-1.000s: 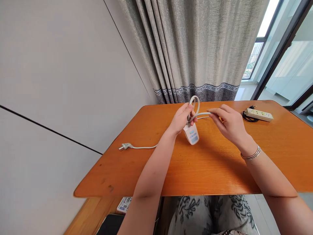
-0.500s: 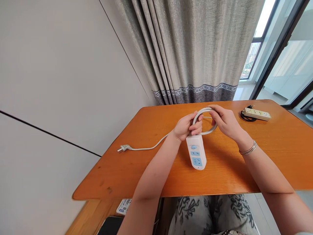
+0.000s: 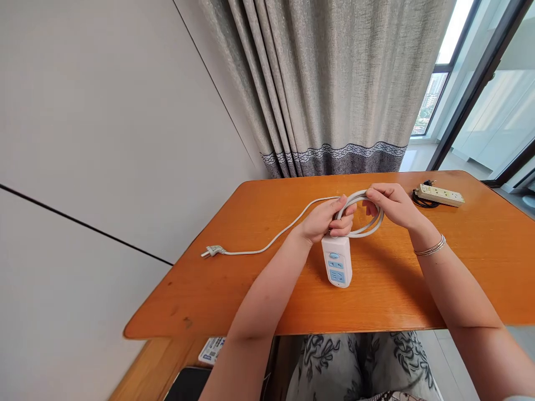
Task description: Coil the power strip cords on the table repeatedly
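Note:
A white power strip [image 3: 336, 262] with light-blue sockets lies near the middle of the table, its switch end towards my left hand. Its white power cord [image 3: 373, 227] is wound into a loop above it. My left hand [image 3: 330, 218] is closed round the left side of the loop, right at the strip's top end. With finger and thumb, my right hand [image 3: 387, 205] pinches the upper right part of the loop. The cord's free end runs left across the table to a white plug [image 3: 213, 251] with bare metal prongs.
The wooden table [image 3: 200, 301] has its front edge just before my lap. Another power strip [image 3: 441, 195], cream with a black cord, lies at the back right. A grey curtain [image 3: 346, 83] hangs behind the table. Below left are a black object [image 3: 188, 384] and a printed label [image 3: 212, 350].
My right hand has moved slightly right and down with the cord. The loop shows more turns. My left hand and the strip's top end have shifted slightly right; the plug stays put.

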`<state>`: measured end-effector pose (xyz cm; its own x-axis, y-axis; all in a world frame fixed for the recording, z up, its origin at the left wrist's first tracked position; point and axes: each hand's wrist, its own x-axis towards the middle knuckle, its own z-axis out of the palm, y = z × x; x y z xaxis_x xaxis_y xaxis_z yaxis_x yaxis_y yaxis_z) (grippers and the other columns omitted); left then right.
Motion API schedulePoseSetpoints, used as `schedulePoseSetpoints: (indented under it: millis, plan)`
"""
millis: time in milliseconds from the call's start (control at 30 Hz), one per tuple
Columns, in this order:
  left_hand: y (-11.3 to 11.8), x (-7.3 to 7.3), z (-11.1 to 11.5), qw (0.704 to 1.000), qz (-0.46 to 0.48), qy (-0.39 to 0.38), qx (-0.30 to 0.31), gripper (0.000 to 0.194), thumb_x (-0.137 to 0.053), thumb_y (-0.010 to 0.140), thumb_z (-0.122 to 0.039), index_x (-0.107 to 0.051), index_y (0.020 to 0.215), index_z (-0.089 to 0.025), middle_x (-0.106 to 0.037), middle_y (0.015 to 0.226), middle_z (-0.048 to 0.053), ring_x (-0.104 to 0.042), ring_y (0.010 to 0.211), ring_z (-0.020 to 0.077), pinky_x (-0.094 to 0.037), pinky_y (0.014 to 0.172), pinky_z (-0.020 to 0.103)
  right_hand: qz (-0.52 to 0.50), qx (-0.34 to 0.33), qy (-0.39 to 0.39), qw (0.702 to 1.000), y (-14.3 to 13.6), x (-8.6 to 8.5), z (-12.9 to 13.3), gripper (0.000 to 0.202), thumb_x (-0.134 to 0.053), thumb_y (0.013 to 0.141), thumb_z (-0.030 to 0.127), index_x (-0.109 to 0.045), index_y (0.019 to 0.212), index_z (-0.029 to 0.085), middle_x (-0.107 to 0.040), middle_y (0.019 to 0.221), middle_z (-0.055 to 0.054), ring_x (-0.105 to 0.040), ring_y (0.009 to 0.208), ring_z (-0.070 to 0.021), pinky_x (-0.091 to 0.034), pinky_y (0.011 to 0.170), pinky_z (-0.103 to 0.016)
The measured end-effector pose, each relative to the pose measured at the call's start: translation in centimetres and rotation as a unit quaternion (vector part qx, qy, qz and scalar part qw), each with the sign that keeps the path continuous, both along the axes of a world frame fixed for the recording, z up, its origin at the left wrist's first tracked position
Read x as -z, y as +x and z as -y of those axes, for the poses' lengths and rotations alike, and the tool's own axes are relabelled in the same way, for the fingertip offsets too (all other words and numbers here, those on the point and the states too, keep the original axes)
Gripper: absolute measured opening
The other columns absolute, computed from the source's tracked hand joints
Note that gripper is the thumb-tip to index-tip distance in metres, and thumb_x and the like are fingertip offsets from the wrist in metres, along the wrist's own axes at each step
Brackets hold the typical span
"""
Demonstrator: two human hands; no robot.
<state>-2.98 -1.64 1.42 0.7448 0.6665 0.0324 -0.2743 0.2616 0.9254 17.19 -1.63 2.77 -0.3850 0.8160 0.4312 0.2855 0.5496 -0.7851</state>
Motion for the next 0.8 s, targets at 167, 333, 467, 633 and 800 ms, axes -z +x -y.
schedulePoseSetpoints:
  millis: [167, 333, 467, 633, 800]
  plan:
    - [0.0, -1.4, 1.0, 0.991, 0.079, -0.070, -0.086, 0.054, -0.021, 0.104, -0.055, -0.036, 0.066, -0.020, -0.012, 0.040, -0.011, -0.012, 0.030, 0.0055, -0.024, 0.039, 0.018, -0.085, 0.018, 0.034, 0.996, -0.5, 1.2, -1.3, 0.064, -0.035, 0.095, 0.074, -0.062, 0.081, 0.019, -0.060, 0.068, -0.002, -0.056, 0.062, -0.0134, -0.046, 0.061, -0.026]
    - [-0.8, -3.4, 1.5, 0.946, 0.203, -0.070, -0.242, 0.052, -0.019, 0.106, -0.052, -0.035, 0.067, -0.021, -0.010, 0.043, -0.011, -0.011, 0.032, 0.0058, -0.024, 0.040, 0.018, -0.058, 0.035, 0.013, 0.998, -1.3, 3.0, -2.3, 0.054, -0.034, 0.101, 0.060, -0.062, 0.117, 0.017, -0.059, 0.074, -0.001, -0.059, 0.070, -0.0155, -0.050, 0.072, -0.030]
    - [-1.8, -4.4, 1.1, 0.900, 0.275, -0.056, -0.332, 0.050, -0.023, 0.107, -0.049, -0.037, 0.068, -0.020, -0.015, 0.043, -0.011, -0.017, 0.032, 0.0058, -0.027, 0.041, 0.017, 0.083, 0.034, 0.023, 0.996, -2.0, 4.3, -2.5, 0.046, -0.041, 0.100, 0.035, -0.051, 0.139, 0.013, -0.061, 0.083, -0.003, -0.058, 0.079, -0.0186, -0.049, 0.082, -0.035]
    - [-2.8, -5.0, 0.1, 0.847, 0.305, -0.041, -0.434, 0.048, -0.031, 0.106, -0.050, -0.040, 0.069, -0.021, -0.021, 0.044, -0.010, -0.025, 0.034, 0.0060, -0.033, 0.043, 0.016, 0.173, 0.046, 0.106, 0.978, -2.5, 5.2, -2.6, 0.060, -0.042, 0.097, 0.027, -0.034, 0.155, 0.013, -0.057, 0.086, -0.005, -0.050, 0.076, -0.0188, -0.047, 0.075, -0.033]
    - [-3.0, -4.8, -0.4, 0.842, 0.260, -0.011, -0.473, 0.047, -0.041, 0.102, -0.054, -0.041, 0.068, -0.021, -0.023, 0.044, -0.009, -0.028, 0.034, 0.0068, -0.035, 0.043, 0.018, 0.170, 0.150, 0.211, 0.951, -2.2, 5.2, -2.7, 0.052, -0.033, 0.102, 0.024, -0.047, 0.151, 0.014, -0.054, 0.083, -0.005, -0.050, 0.072, -0.0181, -0.044, 0.070, -0.030]
